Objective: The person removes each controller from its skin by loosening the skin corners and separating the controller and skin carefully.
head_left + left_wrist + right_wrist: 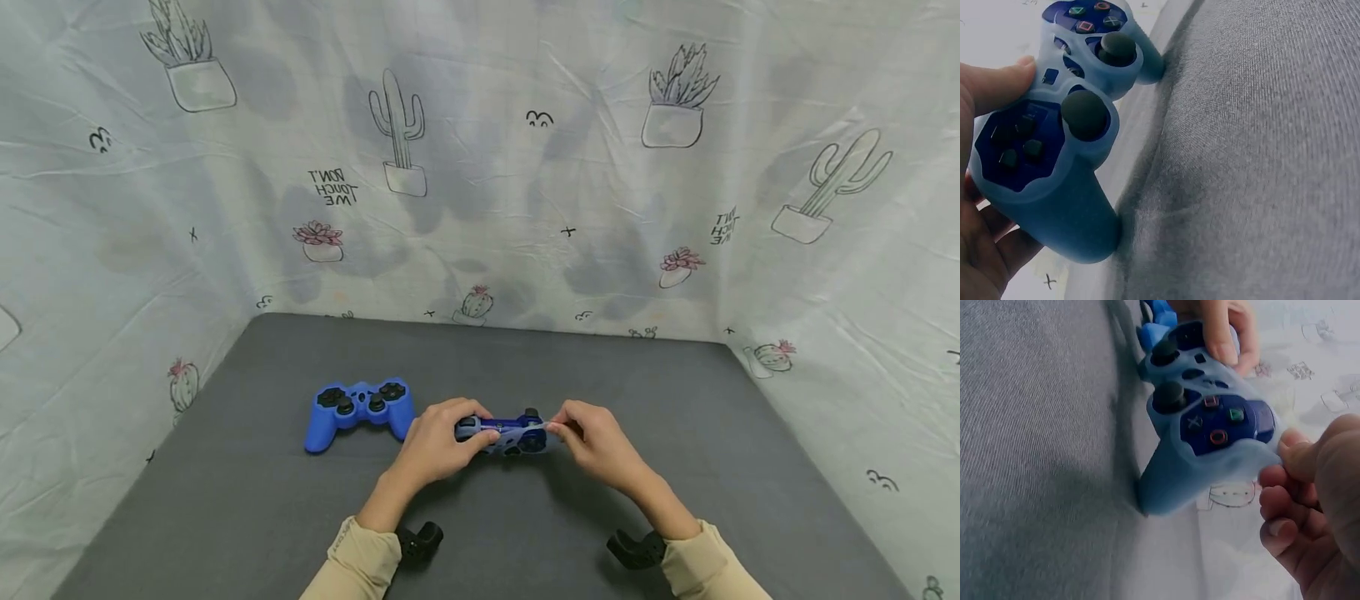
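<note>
A dark blue game controller (501, 423) in a translucent pale silicone sleeve (1235, 455) stands on the table between the hands. My left hand (438, 442) grips its left end, thumb on the front and fingers behind it, as the left wrist view shows. On the other end, my right hand (600, 446) pinches the sleeve's edge between thumb and finger, pulled a little away from the controller beside the symbol buttons. Both handles of the controller point down to the grey cloth. A second game controller (363, 408), bright blue with black sticks, lies left of my left hand.
Grey cloth covers the table (262, 517). White curtains (480, 167) printed with cacti and potted plants hang behind it and along both sides. Black straps with curved mounts (637, 550) sit at both wrists, below beige sleeves (356, 562).
</note>
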The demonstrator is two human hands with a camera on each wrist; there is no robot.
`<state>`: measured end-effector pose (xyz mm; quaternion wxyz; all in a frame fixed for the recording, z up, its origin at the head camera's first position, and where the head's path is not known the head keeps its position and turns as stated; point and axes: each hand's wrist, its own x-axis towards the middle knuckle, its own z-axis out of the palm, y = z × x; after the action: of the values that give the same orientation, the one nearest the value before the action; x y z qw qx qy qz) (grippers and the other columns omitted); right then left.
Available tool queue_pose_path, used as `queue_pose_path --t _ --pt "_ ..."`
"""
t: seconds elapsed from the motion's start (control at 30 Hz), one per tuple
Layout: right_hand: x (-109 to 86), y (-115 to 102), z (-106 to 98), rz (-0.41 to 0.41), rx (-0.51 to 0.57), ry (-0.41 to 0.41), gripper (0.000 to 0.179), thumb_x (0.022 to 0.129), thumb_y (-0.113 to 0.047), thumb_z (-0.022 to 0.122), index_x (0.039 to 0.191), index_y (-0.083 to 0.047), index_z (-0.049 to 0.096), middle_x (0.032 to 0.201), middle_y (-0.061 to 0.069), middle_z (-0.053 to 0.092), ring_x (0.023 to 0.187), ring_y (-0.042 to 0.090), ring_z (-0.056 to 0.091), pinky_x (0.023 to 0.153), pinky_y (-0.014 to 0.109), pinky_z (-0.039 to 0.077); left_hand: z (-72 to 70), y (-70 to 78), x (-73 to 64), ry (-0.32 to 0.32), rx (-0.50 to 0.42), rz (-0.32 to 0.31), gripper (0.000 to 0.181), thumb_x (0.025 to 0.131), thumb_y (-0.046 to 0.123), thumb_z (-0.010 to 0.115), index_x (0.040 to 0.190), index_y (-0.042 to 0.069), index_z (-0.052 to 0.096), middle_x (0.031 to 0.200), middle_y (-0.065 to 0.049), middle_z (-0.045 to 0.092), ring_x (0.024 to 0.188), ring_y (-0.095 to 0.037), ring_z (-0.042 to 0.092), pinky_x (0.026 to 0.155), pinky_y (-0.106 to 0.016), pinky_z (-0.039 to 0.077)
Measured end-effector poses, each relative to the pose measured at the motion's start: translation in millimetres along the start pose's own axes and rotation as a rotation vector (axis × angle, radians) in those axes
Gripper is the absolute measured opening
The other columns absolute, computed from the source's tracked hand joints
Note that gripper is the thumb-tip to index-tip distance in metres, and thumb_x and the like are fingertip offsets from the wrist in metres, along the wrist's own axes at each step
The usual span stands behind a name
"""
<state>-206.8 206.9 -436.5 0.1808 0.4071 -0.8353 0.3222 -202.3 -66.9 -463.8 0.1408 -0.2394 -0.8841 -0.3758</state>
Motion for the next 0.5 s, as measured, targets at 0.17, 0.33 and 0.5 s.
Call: queue_pose_path --t 0.17,0.33,0.5 --pt "-15.7 7.6 -3.2 0.005 0.036 -0.017 0.022 0.086 0.006 0.071 0.081 -0.012 0.061 0.071 -0.005 0.055 0.055 -0.002 0.038 0.046 0.018 0.036 0.3 -2.7 -1.3 -0.012 -0.007 0.012 0.022 0.09 0.055 0.066 0.104 0.038 0.068 0.109 0.019 0.064 0.105 -0.012 0.061 0.082 -0.04 0.051" --pt "-21.9 8.1 4.2 0.028 0.052 -0.014 0.018 0.089 0.003 0.07 0.081 -0.011 0.061 0.071 -0.004 0.056 0.055 -0.001 0.04 0.046 0.018 0.037 2.5 -3.8 -3.3 -0.007 -0.017 0.028 0.021 0.09 0.054 0.067 0.104 0.038 0.068 0.108 0.019 0.064 0.104 -0.011 0.062 0.082 -0.04 0.051" --pt "-15.4 0.8 10.3 0.15 0.055 -0.064 0.012 0.094 -0.009 0.068 0.085 -0.014 0.062 0.071 -0.004 0.057 0.054 0.001 0.044 0.047 0.021 0.04 4.2 -4.0 -6.2 0.012 -0.043 0.039 0.02 0.09 0.05 0.068 0.105 0.035 0.068 0.106 0.019 0.063 0.099 -0.007 0.061 0.079 -0.037 0.051"
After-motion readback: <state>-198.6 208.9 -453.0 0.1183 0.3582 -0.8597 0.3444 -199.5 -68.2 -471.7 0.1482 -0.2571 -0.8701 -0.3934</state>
